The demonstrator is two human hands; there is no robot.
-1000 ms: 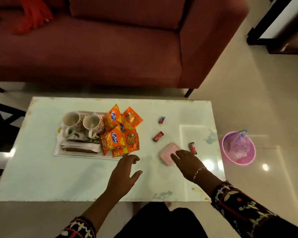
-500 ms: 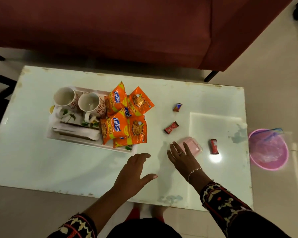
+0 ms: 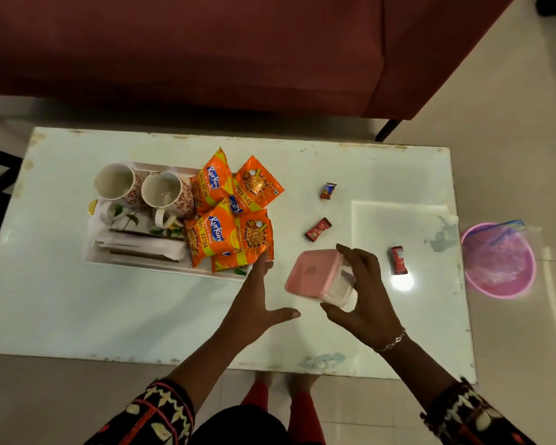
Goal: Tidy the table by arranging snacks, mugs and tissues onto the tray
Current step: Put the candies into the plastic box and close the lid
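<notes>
A dark red upholstered sofa (image 3: 206, 49) stood beyond the white rectangular coffee table (image 3: 77, 300), and every other place here is told from that table. Off its right end, on the pale tiled floor, sat a round pink plastic basin (image 3: 498, 284) with a clear bag in it. On the table's left half lay the white rectangular tray (image 3: 161, 266), carrying two white mugs with red flower print (image 3: 167, 194) side by side at its far edge, folded white tissues (image 3: 142, 248) at its near edge, and a heap of orange snack packets (image 3: 228, 220) that overhung its right end. Above the table's middle, the right hand (image 3: 363, 297) gripped a small clear plastic box with a pink lid (image 3: 315, 273), tilted and lifted off the surface, thumb below and fingers over its far side. The left hand (image 3: 254, 303) hovered beside it, fingers spread and holding nothing, its fingertips at the tray's near right corner. Three small red wrapped candies (image 3: 317, 229) lay loose on the table's right half, well apart.
</notes>
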